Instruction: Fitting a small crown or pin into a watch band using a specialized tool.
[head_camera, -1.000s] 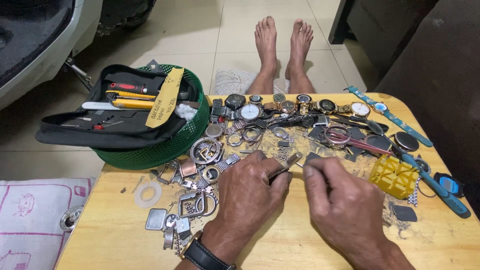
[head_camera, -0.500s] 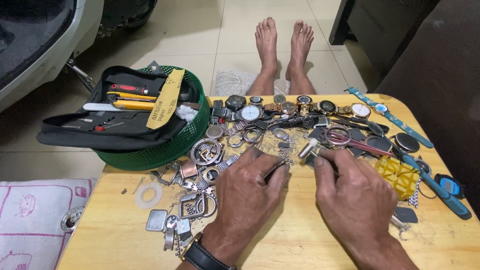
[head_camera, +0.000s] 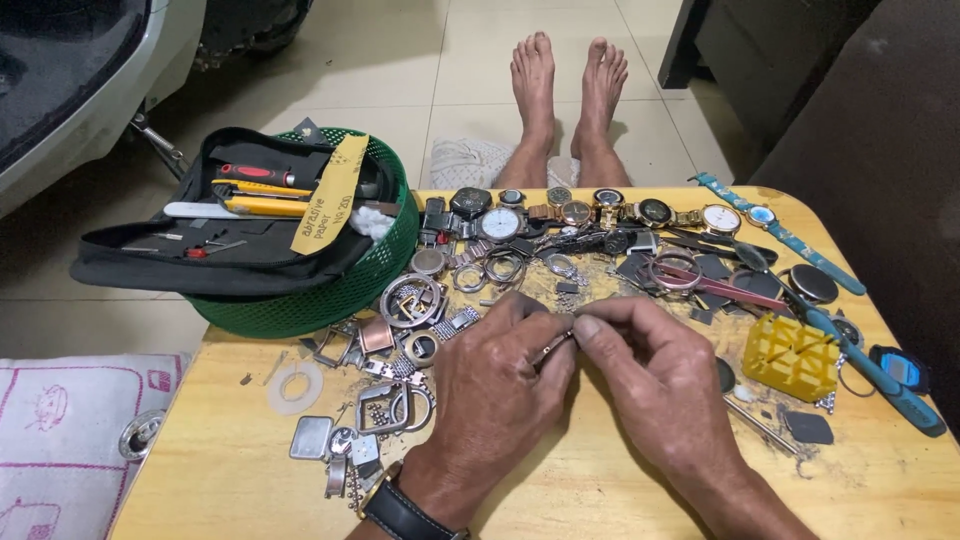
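My left hand (head_camera: 495, 385) and my right hand (head_camera: 655, 385) meet over the middle of a low yellow wooden table (head_camera: 560, 490). Both pinch a small metal piece (head_camera: 560, 340), thin and silvery, between thumbs and fingertips; the fingers hide most of it. A dark watch (head_camera: 395, 512) sits on my left wrist. Loose watch cases, rings and metal parts (head_camera: 400, 320) lie just left of my left hand. A row of wristwatches (head_camera: 560, 212) lies along the table's far edge.
A green mesh basket (head_camera: 330, 290) at the back left carries a black tool pouch (head_camera: 210, 250) with screwdrivers. A yellow plastic holder block (head_camera: 790, 355) and blue-handled tools (head_camera: 860, 355) lie right. Bare feet (head_camera: 565, 85) rest on the tiled floor beyond. A patterned cloth (head_camera: 60, 430) lies left.
My right hand moved up from the tabletop to meet the left hand. Both now pinch the small metal piece together.
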